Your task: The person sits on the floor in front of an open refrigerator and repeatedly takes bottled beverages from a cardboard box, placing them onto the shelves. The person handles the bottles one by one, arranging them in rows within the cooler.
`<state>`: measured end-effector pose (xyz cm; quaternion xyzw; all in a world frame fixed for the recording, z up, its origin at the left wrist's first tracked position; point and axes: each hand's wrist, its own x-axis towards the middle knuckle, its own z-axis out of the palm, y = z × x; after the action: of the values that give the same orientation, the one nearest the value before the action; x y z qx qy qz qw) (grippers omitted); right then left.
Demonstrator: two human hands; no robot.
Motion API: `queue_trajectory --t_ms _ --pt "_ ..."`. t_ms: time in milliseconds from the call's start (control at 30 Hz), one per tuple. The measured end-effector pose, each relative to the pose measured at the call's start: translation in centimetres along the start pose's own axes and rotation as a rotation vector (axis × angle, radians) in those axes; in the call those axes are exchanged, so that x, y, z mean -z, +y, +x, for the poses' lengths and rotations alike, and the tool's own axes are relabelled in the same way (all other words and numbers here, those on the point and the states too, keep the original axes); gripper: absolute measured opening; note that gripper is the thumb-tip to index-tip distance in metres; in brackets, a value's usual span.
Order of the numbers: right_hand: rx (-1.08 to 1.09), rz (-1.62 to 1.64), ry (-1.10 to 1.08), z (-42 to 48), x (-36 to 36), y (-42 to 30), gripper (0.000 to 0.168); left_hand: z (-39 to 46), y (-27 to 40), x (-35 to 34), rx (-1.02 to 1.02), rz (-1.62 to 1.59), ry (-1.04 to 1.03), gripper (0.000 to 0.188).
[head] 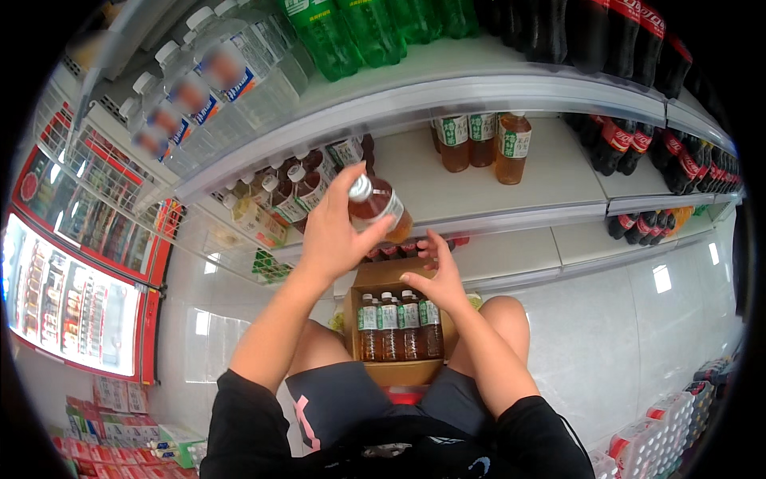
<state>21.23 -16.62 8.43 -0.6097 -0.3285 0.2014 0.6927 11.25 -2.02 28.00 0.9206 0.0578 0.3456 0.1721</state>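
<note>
My left hand grips a plastic bottle of amber tea with a white cap, tilted in front of the middle shelf. My right hand is apart from that bottle, fingers spread, holding nothing, above the right side of an open cardboard box. Several upright tea bottles with white and green labels stand in the box between my knees. On the middle shelf, similar tea bottles stand towards the back, and more dark tea bottles stand at its left part.
Large clear bottles, green soda bottles and cola bottles line the upper shelf. More cola bottles stand at the right. A wire rack and red drinks coolers are at the left. Shrink-wrapped bottle packs lie at lower right.
</note>
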Motion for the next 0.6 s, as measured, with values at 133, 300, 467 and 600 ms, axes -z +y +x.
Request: queue_trajectory --t_ms 133,300,467,600 --pt "-0.030 0.013 0.081 0.3 -0.4 0.1 0.087 3.6 -0.9 -0.6 0.107 0.038 -0.080 0.079" --pt "0.000 -0.086 0.125 0.8 -1.2 1.1 0.066 6.1 -3.3 -1.2 0.251 0.227 -0.200 0.086" --pt "0.013 -0.181 0.063 0.9 -0.8 0.5 0.051 8.9 -4.7 -2.4 0.226 0.457 -0.333 0.089" --pt "0.021 -0.212 0.022 0.7 -1.5 -0.2 0.043 10.0 -7.0 -2.8 0.228 0.551 -0.405 0.085"
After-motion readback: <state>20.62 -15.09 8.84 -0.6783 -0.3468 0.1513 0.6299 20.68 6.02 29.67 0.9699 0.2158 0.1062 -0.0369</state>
